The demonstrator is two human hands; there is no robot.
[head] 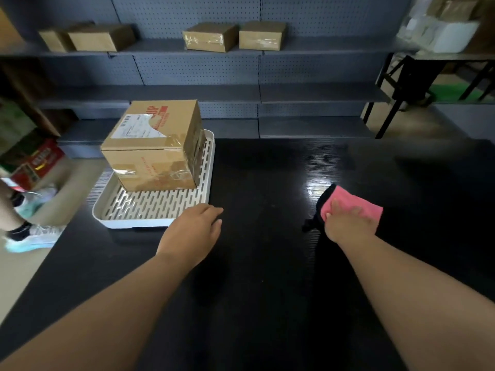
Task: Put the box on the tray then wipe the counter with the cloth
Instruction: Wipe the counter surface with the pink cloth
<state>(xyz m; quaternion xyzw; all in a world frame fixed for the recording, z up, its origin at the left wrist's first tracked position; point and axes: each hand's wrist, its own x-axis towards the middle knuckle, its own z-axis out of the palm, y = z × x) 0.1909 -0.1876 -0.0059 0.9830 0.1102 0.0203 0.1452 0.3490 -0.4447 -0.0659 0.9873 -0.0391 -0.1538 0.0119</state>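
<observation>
A brown cardboard box [154, 148] with a white label and red print stands on the far part of a white slotted tray [150, 207] at the left of the black counter [262, 263]. My left hand [194, 231] hovers at the tray's near right corner, fingers loosely apart, holding nothing. My right hand [345, 223] lies flat on a pink cloth [356, 202] with a black edge, pressing it onto the counter at the right.
Grey pegboard shelves [187, 46] behind the counter carry several small cardboard boxes [210, 37]. Another person's feet in light sneakers [32, 236] stand on the floor at the left. A black-framed table [401, 84] stands at the far right.
</observation>
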